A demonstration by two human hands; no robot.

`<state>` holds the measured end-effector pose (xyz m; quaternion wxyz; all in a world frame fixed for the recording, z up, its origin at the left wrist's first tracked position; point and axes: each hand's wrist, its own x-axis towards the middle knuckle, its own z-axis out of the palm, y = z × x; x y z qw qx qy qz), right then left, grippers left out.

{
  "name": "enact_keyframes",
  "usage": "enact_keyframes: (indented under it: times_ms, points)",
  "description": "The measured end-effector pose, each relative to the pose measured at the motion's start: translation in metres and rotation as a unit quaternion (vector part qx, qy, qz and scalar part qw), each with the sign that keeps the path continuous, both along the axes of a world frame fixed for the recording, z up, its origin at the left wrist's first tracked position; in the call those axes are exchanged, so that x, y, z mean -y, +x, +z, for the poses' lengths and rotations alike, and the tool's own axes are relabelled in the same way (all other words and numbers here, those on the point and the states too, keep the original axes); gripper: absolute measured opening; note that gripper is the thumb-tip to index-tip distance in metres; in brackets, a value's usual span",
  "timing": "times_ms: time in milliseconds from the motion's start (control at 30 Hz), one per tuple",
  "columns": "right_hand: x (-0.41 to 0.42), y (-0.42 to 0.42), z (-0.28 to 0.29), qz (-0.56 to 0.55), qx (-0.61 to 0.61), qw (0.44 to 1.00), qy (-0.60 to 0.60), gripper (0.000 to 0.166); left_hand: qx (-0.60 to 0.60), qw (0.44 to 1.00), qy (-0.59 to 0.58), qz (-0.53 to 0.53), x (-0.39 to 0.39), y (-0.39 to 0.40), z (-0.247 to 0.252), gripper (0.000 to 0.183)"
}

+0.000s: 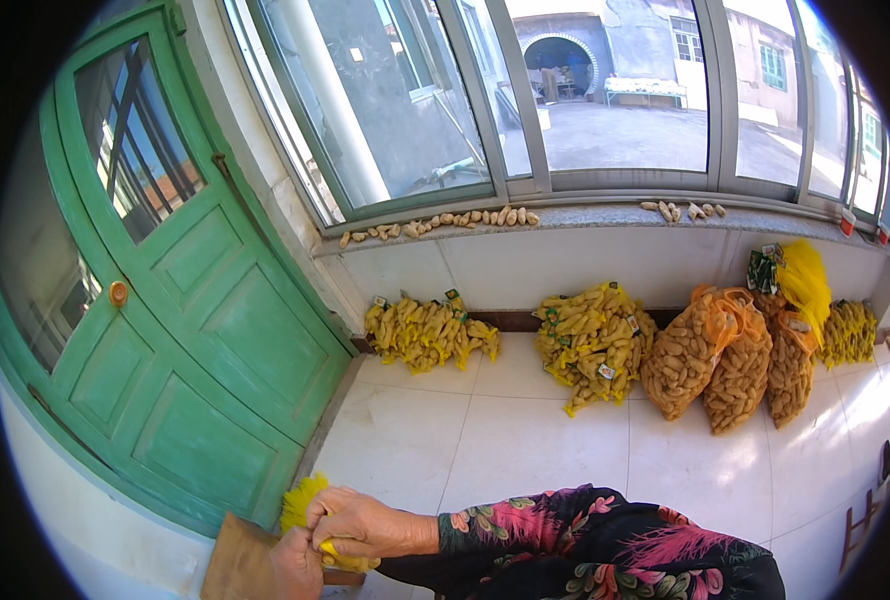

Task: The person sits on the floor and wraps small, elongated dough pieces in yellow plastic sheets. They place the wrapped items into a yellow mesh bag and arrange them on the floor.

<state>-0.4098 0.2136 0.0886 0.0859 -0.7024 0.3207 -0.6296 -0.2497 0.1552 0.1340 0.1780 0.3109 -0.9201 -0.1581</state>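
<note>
My right hand (362, 523) reaches in from the right at the bottom left, its fingers closed on a yellow mesh net bag (355, 560) with pale contents. Close against it is my left hand (295, 566), its fingers bunched at the same yellow mesh; the picture's lower edge cuts it off. The fingertips of the two hands meet and hide the gathered mesh. Bright yellow netting (302, 502) shows just behind the hands. A brown board or box surface (238, 559) lies beside my left hand.
Along the wall lie piles of small yellow net bags (430, 334), (595, 341) of knobbly tan produce, some tagged. Orange mesh sacks (681, 360) stand right of them, with yellow netting (801, 289) on top. Loose pieces line the windowsill (587, 218). A green door (257, 330) is at left.
</note>
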Motion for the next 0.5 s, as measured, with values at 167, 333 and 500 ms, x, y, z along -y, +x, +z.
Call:
enact_keyframes:
  times_ms: [167, 333, 500]
  points:
    - [-0.011, 0.018, -0.037, 0.087, 0.099, 0.988, 0.084, 0.003, -0.005, 0.993, -0.079, -0.089, -0.01, 0.015, -0.008, 0.015]
    - [-0.038, 0.023, -0.068, -0.02, -0.051, 0.998, 0.038, 0.006, 0.065, 0.986, 0.0, -0.15, -0.006, 0.023, -0.047, 0.015]
    - [-0.05, 0.012, -0.09, -0.059, -0.002, 0.991, 0.118, 0.01, 0.05, 0.987, 0.018, -0.152, -0.013, 0.008, -0.078, 0.014]
